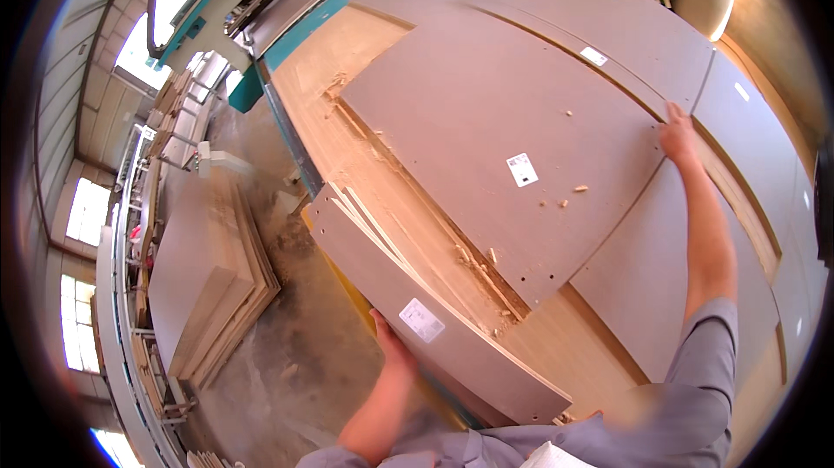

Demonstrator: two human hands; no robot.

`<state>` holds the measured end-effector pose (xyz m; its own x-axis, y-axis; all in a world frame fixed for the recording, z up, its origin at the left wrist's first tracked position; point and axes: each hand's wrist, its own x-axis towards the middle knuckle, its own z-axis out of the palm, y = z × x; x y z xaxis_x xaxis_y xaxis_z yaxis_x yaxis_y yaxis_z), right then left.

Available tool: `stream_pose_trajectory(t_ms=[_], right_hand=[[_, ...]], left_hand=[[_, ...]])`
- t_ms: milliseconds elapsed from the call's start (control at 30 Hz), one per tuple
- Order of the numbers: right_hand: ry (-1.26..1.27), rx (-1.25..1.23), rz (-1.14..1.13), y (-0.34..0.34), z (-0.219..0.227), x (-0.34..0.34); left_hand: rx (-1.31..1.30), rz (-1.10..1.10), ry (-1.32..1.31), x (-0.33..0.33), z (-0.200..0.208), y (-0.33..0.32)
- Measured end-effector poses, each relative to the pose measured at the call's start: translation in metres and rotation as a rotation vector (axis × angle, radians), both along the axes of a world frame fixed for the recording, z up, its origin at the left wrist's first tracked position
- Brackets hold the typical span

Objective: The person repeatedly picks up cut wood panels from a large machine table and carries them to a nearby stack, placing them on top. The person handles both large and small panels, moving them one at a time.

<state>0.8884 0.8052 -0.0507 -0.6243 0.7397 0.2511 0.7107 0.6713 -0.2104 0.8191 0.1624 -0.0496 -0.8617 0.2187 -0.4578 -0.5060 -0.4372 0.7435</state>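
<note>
Well, arms apart: my left hand [395, 348] at a narrow panel [384, 281], my right hand [678, 132] at a wide panel [495, 112]

Leftmost of the stock, a stack of boards [204, 268] stands by the concrete floor [287, 385], its pale layered edges turned toward me. Next comes the narrow panel, along the near left side of the pale base board [373, 38]. Its long axis runs from the upper left down to the lower right; one end points away from me, the other comes in close to my body. The taupe face is up, with a white label [422, 320] near its middle, and thin pale-edged strips [373, 225] lie just beside its inner edge. My left hand holds the outer long edge, fingers partly hidden under the panel, the grip closed around its thickness.

Further right, the wide panel lies flat, its long axis slanting roughly the same way. Wood chips [581, 189] are scattered over it, and it carries its own white sticker [522, 170].

My right arm stretches out to the wide panel's right-hand corner. My fingers are bent there, at the edge; I cannot tell whether they pinch it or merely touch. Under that forearm lies another taupe panel [621, 268], beside the wide one.
</note>
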Motion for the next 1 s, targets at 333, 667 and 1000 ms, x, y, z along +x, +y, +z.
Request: stream_pose_trajectory(t_ms=[333, 667, 1000], right_hand=[[-0.206, -0.070, 0.003, 0.021, 0.032, -0.009], [0.014, -0.351, 0.152, 0.040, 0.082, 0.010], [0.180, -0.904, 0.065, -0.148, 0.052, 0.087]], left_hand=[[-0.012, 0.101, -0.023, -0.006, 0.030, 0.009], [0.046, 0.058, 0.020, -0.006, 0.033, 0.006], [0.240, 0.043, 0.045, -0.005, 0.041, -0.023]])
